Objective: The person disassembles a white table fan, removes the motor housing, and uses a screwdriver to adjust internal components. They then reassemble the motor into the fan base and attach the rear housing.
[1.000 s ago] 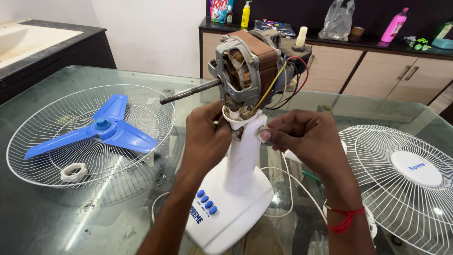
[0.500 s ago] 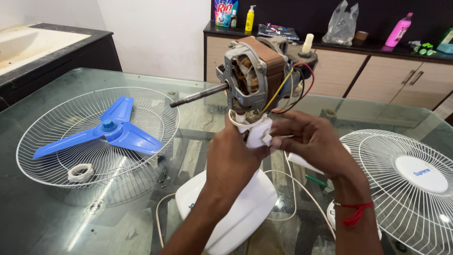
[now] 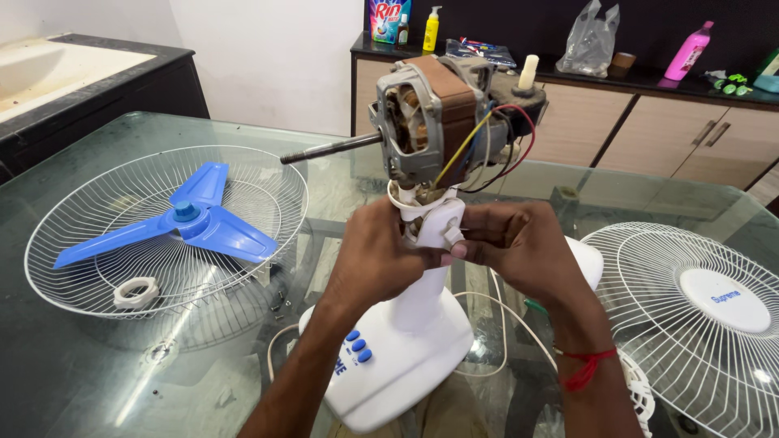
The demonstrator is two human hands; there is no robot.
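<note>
A stripped table fan stands on the glass table [image 3: 97,381]: a white base with blue buttons [image 3: 406,357], a white neck [image 3: 438,235] and a bare motor [image 3: 430,122] with coloured wires and a steel shaft pointing left. My left hand [image 3: 377,259] wraps the neck just under the motor. My right hand [image 3: 519,247] grips the neck from the right side, fingertips pressed on a small white part at its joint.
A wire grille [image 3: 268,174] at left holds a blue three-blade propeller [image 3: 182,223] and a white ring nut [image 3: 135,292]. A second grille with a white centre cap [image 3: 714,300] lies at right. A dark counter with bottles and a bag stands behind.
The view has shifted, so the fan sits more to the right. My left hand slid up and around the neck; my right hand stays at the joint.
</note>
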